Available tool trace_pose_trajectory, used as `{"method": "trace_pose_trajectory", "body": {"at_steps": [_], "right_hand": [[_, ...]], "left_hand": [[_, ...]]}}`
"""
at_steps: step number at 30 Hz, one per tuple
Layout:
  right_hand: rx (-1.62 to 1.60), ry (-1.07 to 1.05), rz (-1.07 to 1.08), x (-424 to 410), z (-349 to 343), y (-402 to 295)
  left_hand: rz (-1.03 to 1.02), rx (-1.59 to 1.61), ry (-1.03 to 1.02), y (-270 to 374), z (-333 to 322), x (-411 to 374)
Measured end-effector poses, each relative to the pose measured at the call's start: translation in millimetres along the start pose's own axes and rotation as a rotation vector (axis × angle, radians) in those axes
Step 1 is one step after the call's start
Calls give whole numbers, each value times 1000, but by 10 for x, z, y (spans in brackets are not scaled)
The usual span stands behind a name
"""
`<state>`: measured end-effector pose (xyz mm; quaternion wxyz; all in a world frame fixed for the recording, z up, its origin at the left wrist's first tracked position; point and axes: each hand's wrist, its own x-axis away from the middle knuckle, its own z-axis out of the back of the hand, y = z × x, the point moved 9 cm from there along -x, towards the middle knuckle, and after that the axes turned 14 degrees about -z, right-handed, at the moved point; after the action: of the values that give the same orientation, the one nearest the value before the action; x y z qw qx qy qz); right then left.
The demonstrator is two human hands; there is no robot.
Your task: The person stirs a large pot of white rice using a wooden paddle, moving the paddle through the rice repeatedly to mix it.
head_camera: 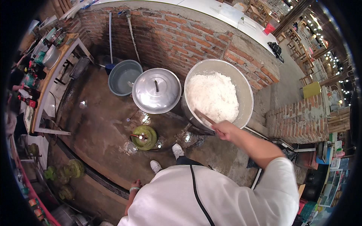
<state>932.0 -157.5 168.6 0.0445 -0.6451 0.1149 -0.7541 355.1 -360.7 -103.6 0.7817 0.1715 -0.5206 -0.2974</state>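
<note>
My right hand (225,130) grips a flat wooden paddle (204,116) by one end. The paddle slants over the near rim of a large, deep metal pot (245,99). White cooked rice (216,94) is heaped inside that pot. My left hand (136,183), with a pale band at the wrist, hangs low at my side and holds nothing; its fingers look loosely apart. Just left of the pot is a round metal lid (167,97) with a dark handle; what lies beneath it is hidden.
A grey tub (112,84) of water stands by the brick wall (169,36). A green gas cylinder (150,141) with a hose stands on the wet floor (99,118) near my feet. Bottles and containers crowd a wooden-topped table (50,87) at left. More green cylinders (74,168) stand lower left.
</note>
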Motion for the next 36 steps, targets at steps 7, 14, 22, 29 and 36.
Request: {"method": "trace_pose_trajectory", "body": {"at_steps": [7,14,22,29,36], "right_hand": [[-1195,-489,16,-295,-276,-482],[-1475,-745,45,461,-168,624],[-662,189,430,734,81,1411],[561,1064,363,1019,222,1092],[396,1180,447,1128,443,1032]], "left_hand": [[-196,137,-53,762,13,-268],[-215,-64,-166,917,101,-662],[-280,-61,-289,907,57,-1036],[-344,-35,-262,983,138,-930],[-286,-240,-236,787,404,-556]]}}
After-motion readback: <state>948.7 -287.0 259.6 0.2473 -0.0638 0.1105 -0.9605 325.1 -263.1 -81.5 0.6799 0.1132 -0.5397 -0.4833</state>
